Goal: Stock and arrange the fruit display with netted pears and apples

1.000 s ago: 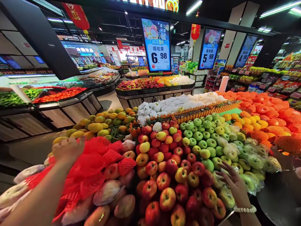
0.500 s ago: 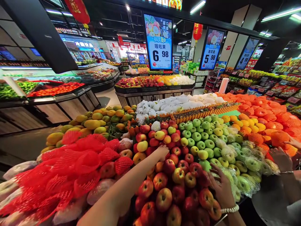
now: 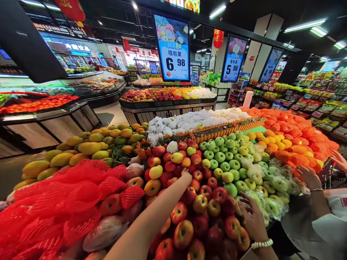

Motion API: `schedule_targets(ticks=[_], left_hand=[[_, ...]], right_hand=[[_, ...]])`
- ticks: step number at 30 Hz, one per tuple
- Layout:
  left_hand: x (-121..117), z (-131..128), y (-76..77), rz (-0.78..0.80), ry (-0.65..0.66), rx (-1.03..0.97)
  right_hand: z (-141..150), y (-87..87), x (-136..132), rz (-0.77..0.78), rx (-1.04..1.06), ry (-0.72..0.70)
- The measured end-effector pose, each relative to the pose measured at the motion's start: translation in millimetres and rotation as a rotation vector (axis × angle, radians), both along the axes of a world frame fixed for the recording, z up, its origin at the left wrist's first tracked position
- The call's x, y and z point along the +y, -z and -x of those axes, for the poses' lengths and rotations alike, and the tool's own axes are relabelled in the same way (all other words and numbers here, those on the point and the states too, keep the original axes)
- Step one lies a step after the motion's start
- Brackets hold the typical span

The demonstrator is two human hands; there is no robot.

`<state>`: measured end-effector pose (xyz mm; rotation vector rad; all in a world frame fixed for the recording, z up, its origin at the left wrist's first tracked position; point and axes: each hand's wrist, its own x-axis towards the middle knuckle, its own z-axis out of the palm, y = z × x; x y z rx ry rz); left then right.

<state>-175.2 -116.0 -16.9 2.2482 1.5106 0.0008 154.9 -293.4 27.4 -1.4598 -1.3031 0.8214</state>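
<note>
My left hand [image 3: 185, 177] reaches far across a heap of red apples [image 3: 183, 234], and its wrist bends down onto the fruit. Most of its fingers are hidden behind the back of the hand, so I cannot see what they hold, if anything. A yellowish apple [image 3: 177, 157] lies just beyond it. At the heap's right side, my right hand [image 3: 252, 213], with a beaded bracelet on the wrist, is open, fingers apart and holding nothing. It hovers by the red apples' edge, near plastic-wrapped green apples [image 3: 271, 206].
Red foam nets [image 3: 81, 195] and mangoes [image 3: 92, 148] lie left. Loose green apples [image 3: 224, 166] and orange-netted fruit [image 3: 300, 131] fill the right. Another person's hand [image 3: 310, 177] reaches in at the right. Price screens [image 3: 172, 48] hang above.
The view has turned a little, so the stand sits farther left in the picture. My left hand stays among the red apples with its fingers bent down. My right hand stays open by the heap's edge.
</note>
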Motion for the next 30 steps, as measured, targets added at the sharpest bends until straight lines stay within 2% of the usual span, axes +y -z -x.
schedule_targets(ticks=[5, 12, 15, 18, 21, 25, 28, 30], left_hand=[[-4.8, 19.0, -7.3, 0.008, 0.054, 0.116], [-19.0, 30.2, -36.3, -0.185, 0.164, 0.103], [-29.7, 44.4, -54.7, -0.308, 0.112, 0.069], [-45.6, 59.3, -69.7, -0.432, -0.015, 0.035], [-67.0, 57.7, -75.4, -0.505, -0.101, -0.012], [-101.2, 23.2, -78.0, -0.564, -0.122, -0.296], [-124.1, -9.0, -83.8, -0.52, -0.082, -0.574], [-133.9, -24.4, -85.6, -0.43, -0.092, -0.776]], right_hand=[[10.4, -1.5, -2.2, -0.027, 0.008, -0.015], [-6.1, -5.3, -6.6, -0.085, -0.049, -0.017], [-14.7, -1.6, -8.2, -0.069, -0.054, 0.002], [-7.8, -0.4, -6.5, -0.058, -0.038, 0.004], [23.4, -10.2, -2.1, -0.122, -0.083, -0.042], [90.9, -32.7, 1.2, -0.279, -0.188, -0.202], [131.4, -40.6, 3.6, -0.235, -0.035, -0.25], [143.5, -39.4, 8.0, -0.156, 0.145, -0.199]])
